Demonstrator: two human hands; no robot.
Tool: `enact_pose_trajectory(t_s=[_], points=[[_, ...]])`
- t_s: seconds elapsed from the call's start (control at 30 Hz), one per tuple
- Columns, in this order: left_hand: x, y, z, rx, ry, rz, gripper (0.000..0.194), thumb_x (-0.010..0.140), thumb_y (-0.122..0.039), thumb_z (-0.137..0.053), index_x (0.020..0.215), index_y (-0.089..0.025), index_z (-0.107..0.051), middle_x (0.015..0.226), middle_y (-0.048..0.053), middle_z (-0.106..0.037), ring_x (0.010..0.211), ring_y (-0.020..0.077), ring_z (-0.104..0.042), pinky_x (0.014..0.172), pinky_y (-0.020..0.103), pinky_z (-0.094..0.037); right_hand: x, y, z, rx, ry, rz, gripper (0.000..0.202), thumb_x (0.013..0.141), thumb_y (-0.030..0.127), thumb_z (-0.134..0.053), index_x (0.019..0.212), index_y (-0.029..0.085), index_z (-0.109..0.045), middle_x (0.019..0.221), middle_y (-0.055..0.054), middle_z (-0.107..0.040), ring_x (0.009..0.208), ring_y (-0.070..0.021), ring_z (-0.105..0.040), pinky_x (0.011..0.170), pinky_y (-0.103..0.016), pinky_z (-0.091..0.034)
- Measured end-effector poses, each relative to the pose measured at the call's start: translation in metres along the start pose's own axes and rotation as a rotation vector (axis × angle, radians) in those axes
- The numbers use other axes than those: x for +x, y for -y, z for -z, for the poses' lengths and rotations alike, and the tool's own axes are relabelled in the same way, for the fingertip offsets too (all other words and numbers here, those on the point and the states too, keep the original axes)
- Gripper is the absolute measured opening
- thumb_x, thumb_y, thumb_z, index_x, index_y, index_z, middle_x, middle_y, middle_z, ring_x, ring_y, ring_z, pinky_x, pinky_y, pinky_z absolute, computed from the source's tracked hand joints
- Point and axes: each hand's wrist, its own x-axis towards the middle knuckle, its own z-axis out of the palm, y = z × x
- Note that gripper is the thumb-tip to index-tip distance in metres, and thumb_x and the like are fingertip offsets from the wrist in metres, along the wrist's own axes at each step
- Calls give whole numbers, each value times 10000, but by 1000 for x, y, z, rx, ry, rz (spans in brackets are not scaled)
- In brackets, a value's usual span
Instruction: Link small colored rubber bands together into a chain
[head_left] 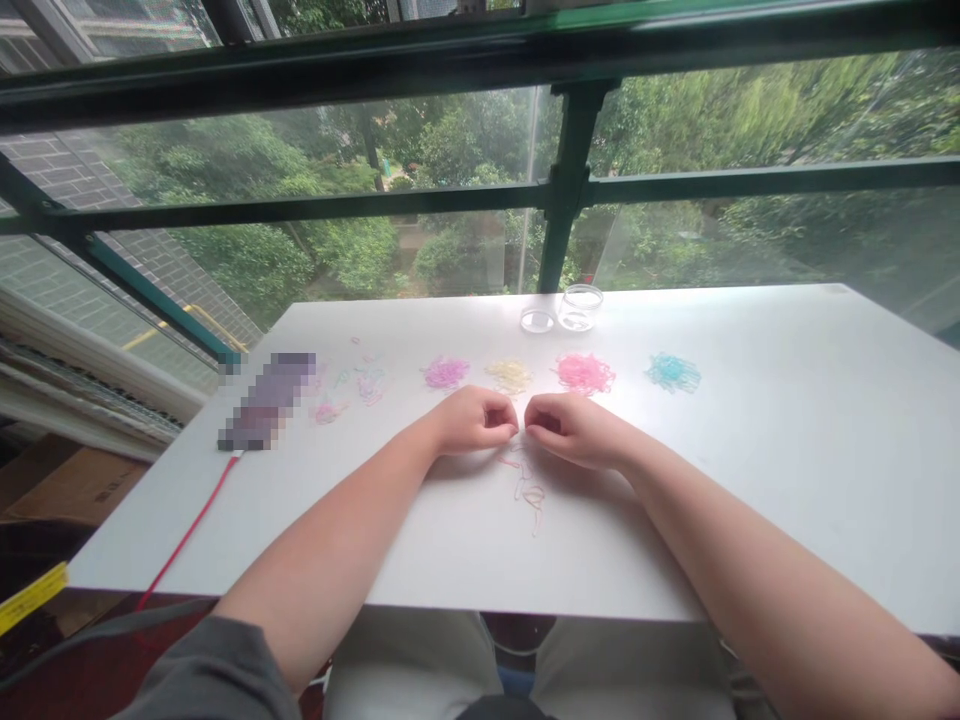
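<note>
Above the middle of the white table, my left hand (480,418) and my right hand (570,425) face each other with a small gap between the fingertips. The thumb and fingers of each are pinched together; anything held there is too small to make out. Just below them lie several loose thin rubber bands (532,495), reddish and pale. Behind the hands, sorted bands lie in a row: a purple pile (446,373), a yellow pile (510,376), a pink pile (585,374) and a teal pile (673,371).
Mixed coloured bands (369,384) are scattered at the left, near a blurred-out phone (270,400) with a red cable (187,535). A clear round jar (580,308) and its lid (537,321) stand at the table's back edge. Green railing (570,180) and glass rise behind.
</note>
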Motion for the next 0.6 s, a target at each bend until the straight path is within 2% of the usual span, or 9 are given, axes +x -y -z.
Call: enact_pose_trajectory(t_s=[0.3,0.6], points=[[1,4,-1,-54,-13,-39,167,718,-273,-574,807,-154,-651,684,11,-635,569,84,-512,549,196,-398,1,2,-2,17,-35,0,64,732,166,-464,686,176,-508,584,37,-469,532,-88,-398,511,-210,-313],[1,2,-4,-21,-75,-15,126,710,-272,-583,732,-158,-633,664,-4,-625,559,77,-503,552,198,-400,2,2,-3,22,-91,-1,59,717,162,-468,667,177,-496,567,38,-464,520,-87,-388,498,-209,-298]])
